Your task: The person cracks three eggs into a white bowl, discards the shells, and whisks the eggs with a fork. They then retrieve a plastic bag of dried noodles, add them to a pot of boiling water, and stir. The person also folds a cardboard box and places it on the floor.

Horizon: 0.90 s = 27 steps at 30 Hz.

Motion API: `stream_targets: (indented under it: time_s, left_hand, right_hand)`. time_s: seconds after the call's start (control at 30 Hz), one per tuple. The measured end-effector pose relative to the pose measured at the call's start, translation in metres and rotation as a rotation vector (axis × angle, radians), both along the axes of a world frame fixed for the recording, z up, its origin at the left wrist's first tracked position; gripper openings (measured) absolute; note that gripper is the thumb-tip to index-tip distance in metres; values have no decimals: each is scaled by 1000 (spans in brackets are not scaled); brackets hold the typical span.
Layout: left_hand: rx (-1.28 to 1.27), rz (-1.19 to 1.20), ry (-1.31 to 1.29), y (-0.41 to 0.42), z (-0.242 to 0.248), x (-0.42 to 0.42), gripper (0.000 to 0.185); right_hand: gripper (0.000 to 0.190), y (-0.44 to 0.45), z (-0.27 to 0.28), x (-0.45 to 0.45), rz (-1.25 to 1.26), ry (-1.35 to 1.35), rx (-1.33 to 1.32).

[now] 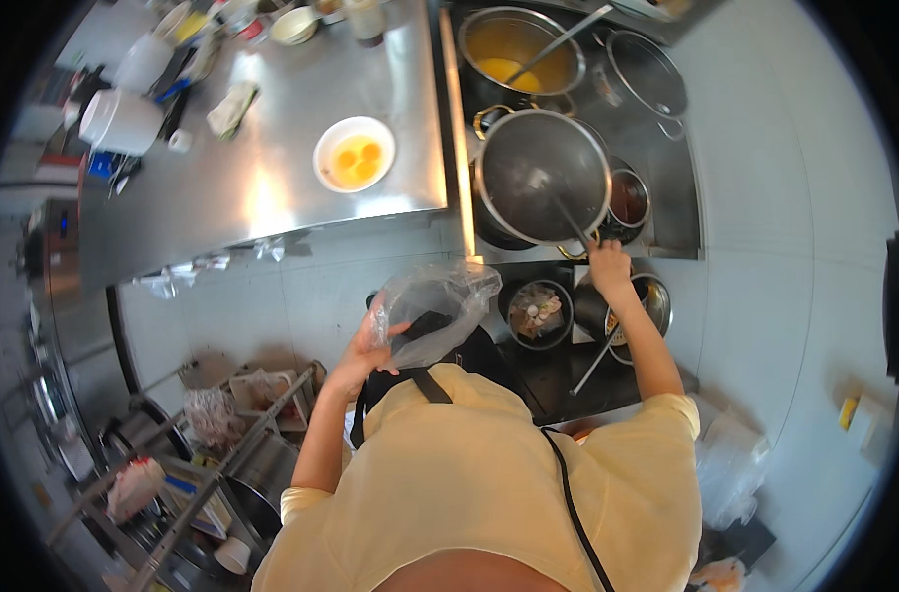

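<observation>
My left hand [364,344] holds a clear plastic bag [438,314], its mouth spread wide in front of my body. My right hand [610,268] grips the handle of a long metal utensil [570,216], likely a ladle, whose far end reaches down into a large steel pot [481,181]. Steam or dim light makes the pot's contents hard to tell. Just below that pot, near my waist, a small dark pot [510,334] contains a plastic-lined heap of pale food pieces.
Behind stands a pot of yellow liquid [584,63] with a ladle in it. Beside it lies a glass lid [645,74]. A white bowl [319,164] with three egg yolks rests on the steel counter [220,214]. A metal rack [220,470] is at lower left.
</observation>
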<state>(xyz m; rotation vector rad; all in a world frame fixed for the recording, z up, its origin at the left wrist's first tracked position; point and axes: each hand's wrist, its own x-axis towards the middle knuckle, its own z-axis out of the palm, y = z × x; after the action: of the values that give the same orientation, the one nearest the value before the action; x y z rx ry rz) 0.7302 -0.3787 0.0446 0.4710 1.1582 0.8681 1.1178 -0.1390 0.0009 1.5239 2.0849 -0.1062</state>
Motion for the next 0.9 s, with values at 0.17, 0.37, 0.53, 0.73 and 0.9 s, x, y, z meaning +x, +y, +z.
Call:
stream_targets:
  time_s: [0.17, 0.37, 0.53, 0.73, 0.9]
  left_hand:
    - [148, 121, -186, -40, 59, -64, 99]
    - [387, 305, -40, -109, 116, -151, 99]
    - [334, 677, 460, -184, 141, -241, 84]
    - [380, 1148, 275, -245, 138, -345, 77]
    - [557, 986, 585, -238, 113, -460, 66]
  right_hand:
    - [119, -76, 16, -97, 490, 568, -147]
    - [124, -207, -29, -338, 588, 1260, -354]
    - [114, -258, -38, -532, 765, 1358, -326]
    - [117, -291, -25, -685, 1102, 1188, -470]
    - [55, -360, -21, -839, 854, 1393, -1189]
